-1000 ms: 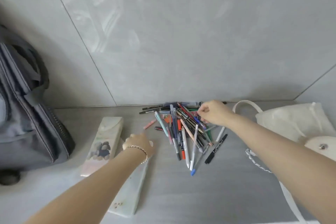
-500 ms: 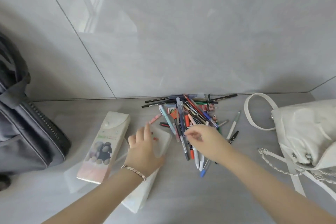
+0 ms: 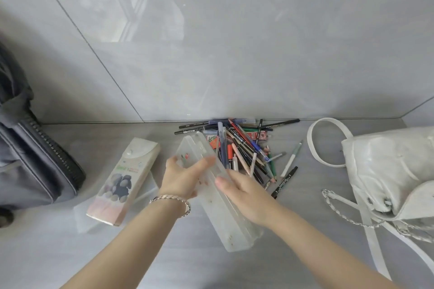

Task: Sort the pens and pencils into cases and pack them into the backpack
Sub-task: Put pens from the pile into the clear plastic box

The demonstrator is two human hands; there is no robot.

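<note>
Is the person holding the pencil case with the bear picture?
No: the bear case lies untouched on the counter; left hand and right hand hold the clear case.

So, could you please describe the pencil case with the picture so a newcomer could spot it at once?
Start at the dark grey backpack on the left. Just right of it, on the grey surface, lies the printed pencil case. Unlike the frosted clear case to its right, it is opaque, with a bear picture and a rounded snap flap.

Green lettering on the bear-print pencil case [image 3: 122, 180] is too blurred to read. So is the black marker's [image 3: 285, 180] white print.
</note>
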